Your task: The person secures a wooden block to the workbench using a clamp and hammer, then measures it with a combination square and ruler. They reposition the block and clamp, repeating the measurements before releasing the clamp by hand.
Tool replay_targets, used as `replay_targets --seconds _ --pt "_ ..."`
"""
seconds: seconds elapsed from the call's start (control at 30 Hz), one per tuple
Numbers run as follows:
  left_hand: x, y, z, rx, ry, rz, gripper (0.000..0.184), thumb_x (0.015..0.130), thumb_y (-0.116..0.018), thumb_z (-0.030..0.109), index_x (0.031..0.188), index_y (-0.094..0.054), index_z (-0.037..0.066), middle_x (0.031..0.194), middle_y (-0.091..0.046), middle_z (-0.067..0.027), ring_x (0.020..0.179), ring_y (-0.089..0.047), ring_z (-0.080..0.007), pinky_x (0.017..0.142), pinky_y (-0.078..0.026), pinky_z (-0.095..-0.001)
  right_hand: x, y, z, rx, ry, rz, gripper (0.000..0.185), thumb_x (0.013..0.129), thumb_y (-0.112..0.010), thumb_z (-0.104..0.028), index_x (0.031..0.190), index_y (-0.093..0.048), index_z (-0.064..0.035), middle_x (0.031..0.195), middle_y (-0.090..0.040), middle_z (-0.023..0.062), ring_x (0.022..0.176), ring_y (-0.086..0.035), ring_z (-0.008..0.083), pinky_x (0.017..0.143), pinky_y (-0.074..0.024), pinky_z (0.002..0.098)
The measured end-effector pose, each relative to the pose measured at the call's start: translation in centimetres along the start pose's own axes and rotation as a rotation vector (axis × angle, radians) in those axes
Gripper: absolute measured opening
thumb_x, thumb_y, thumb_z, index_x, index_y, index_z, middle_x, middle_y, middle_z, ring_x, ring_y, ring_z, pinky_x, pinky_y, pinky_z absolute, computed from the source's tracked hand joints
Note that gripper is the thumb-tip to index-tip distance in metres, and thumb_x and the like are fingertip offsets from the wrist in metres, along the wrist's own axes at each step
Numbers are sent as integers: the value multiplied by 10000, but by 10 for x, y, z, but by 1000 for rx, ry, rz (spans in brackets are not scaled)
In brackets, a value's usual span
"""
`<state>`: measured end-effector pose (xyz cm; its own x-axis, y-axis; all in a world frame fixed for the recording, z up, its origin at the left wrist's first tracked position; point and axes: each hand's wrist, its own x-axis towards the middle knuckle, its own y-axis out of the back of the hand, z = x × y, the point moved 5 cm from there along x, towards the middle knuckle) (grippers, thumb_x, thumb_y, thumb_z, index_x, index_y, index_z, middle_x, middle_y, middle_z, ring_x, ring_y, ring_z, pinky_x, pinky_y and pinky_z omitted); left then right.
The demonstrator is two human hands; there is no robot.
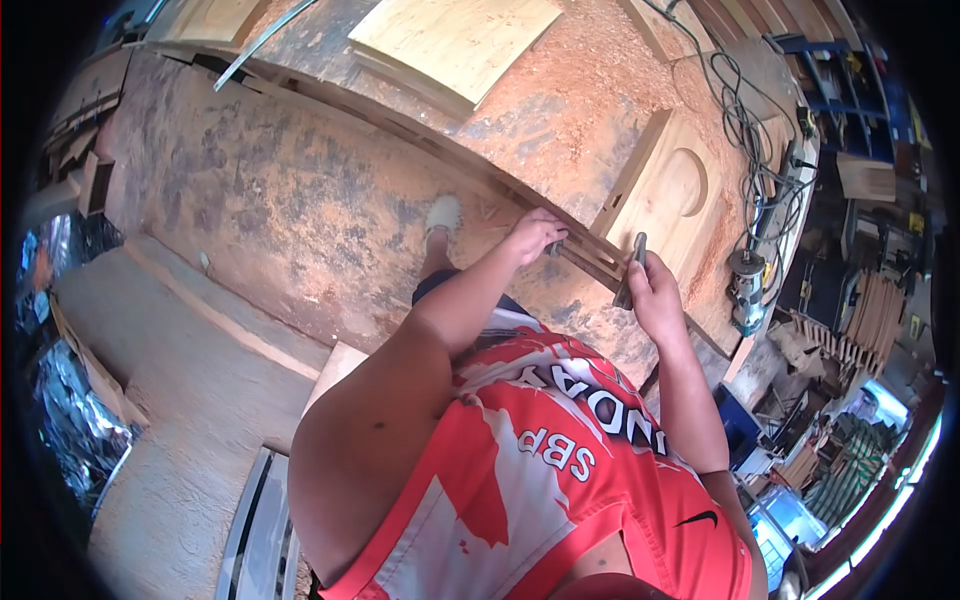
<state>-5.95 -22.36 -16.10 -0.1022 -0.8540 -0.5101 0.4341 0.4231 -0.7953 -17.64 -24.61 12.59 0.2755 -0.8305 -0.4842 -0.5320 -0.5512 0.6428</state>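
Frankly, what worried me most on my feed was the dark, narrow tool (638,252) in the right hand (655,291). Its fingers were closed around it, right beside the slotted wooden rail (603,262) along the counter's near edge. If the tool slipped off the narrow wood, I judged it could gouge a slot's rim or swing toward the torso, which was close behind. The left hand (535,237) was curled at the rail, fingers by a small dark piece (556,246); I couldn't tell whether they gripped it. A skid leftward might have caught those fingers, and a loose hold might have dropped the piece to the floor (290,190).

Shavings and dust lay thick across the counter (540,140), so I reckoned a board could slide on them. The board with the round recess (660,207) sat just beyond the right hand, and a pale panel (455,38) lay farther off. Tangled cables (737,88) ran near a power tool (746,292), where a snag could have dragged it. Beyond, slats (872,318) stood stacked on the right, and shiny plastic (75,425) was heaped on the left.
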Motion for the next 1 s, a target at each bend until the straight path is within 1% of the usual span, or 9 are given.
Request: replay_targets --seconds 0.13,0.23,0.3,0.33,0.43,0.47,0.57,0.67,1.0 --pt "-7 -6 7 11 34 -45 409 847 -510 -97 1237 -513 27 1197 -599 -129 1171 -555 -271 933 -499 -390 1 -4 4 -14 22 -5 246 1010 -493 -209 1064 -605 4 763 -536 -22 690 -494 74 619 -436 262" --pt "-12 -10 15 136 17 -35 439 785 -510 -120 1213 -526 -24 1228 -602 -156 1164 -580 -283 955 -489 -416 1 0 -2 -27 36 1 265 980 -522 -221 1064 -610 15 729 -573 60 682 -549 146 652 -474 325" --pt "-13 -6 34 874 -142 171 296 830 -557 -45 1117 -626 -23 1057 -687 -141 1023 -653 -254 852 -510 -365 1 2 -4 6 9 -10 263 982 -525 -218 1070 -612 13 737 -583 69 689 -555 152 659 -475 328" --pt "-5 2 33 777 -456 279 189 881 -637 84 1035 -677 -18 924 -731 -133 865 -696 -252 785 -531 -367 2 2 -2 8 8 1 263 982 -525 -218 1070 -612 13 737 -583 69 689 -555 152 659 -475 328" --pt "-1 17 13 1042 -251 325 259 932 -623 202 1095 -674 7 988 -724 -153 935 -687 -252 821 -517 -355 2 -1 2 68 29 18 265 1012 -501 -232 1072 -608 3 784 -558 -2 695 -509 89 635 -445 267" --pt "10 26 -8 1004 -136 212 351 977 -574 313 1160 -660 25 1024 -713 -161 976 -675 -259 862 -501 -345 3 0 0 46 58 50 262 1002 -516 -229 1068 -608 7 761 -579 45 692 -536 126 648 -461 305" --pt "1 13 -13 893 -43 214 417 1008 -515 349 1231 -619 12 1097 -695 -160 1040 -652 -247 914 -477 -341 4 0 -4 -4 62 93 258 986 -536 -229 1055 -602 10 754 -616 142 693 -598 229 672 -483 370" --pt "14 17 -34 773 -58 174 390 1012 -512 255 1289 -562 -16 1204 -652 -139 1111 -604 -226 950 -449 -335 5 -4 0 -47 126 142 251 965 -544 -222 1033 -596 14 790 -629 238 762 -636 398 694 -487 442" --pt "10 11 -42 632 -107 241 308 959 -564 90 1243 -502 -12 1176 -607 -154 1078 -569 -223 957 -430 -341 2 5 -23 -84 81 267 364 956 -566 -214 1239 -466 -8 708 -650 198 628 -640 396 586 -483 454"
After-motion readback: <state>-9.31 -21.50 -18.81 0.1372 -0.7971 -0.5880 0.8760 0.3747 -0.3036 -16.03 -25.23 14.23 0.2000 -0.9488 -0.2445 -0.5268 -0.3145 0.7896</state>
